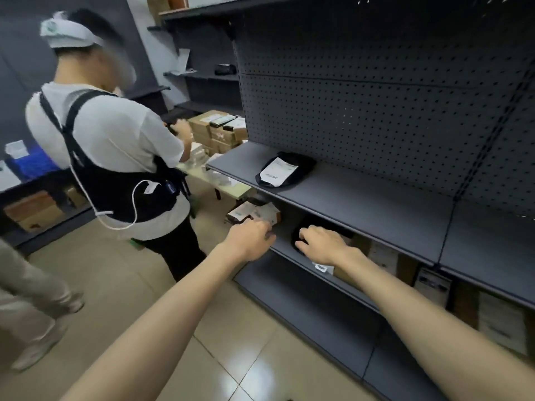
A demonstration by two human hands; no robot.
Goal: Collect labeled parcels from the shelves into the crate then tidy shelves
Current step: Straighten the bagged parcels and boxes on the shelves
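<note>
Both my arms reach into the second shelf (292, 257) of a dark metal rack. My left hand (251, 238) is at the shelf's left end, fingers curled around the edge of a small labelled cardboard parcel (262, 213). My right hand (321, 243) lies palm down on a black bag parcel (298, 237), fingers bent over it. A white tag (322, 267) pokes out under my wrist. One shelf up lies another black bag parcel with a white label (282, 170). Brown boxes (382, 256) sit further right on the second shelf.
Another person in a white shirt and black harness (115, 157) stands close on my left at a table (220, 183) stacked with cardboard boxes (220, 131). A second person's leg (31, 299) is at far left. Blue crate (31, 163) sits on a left shelf. Tiled floor below.
</note>
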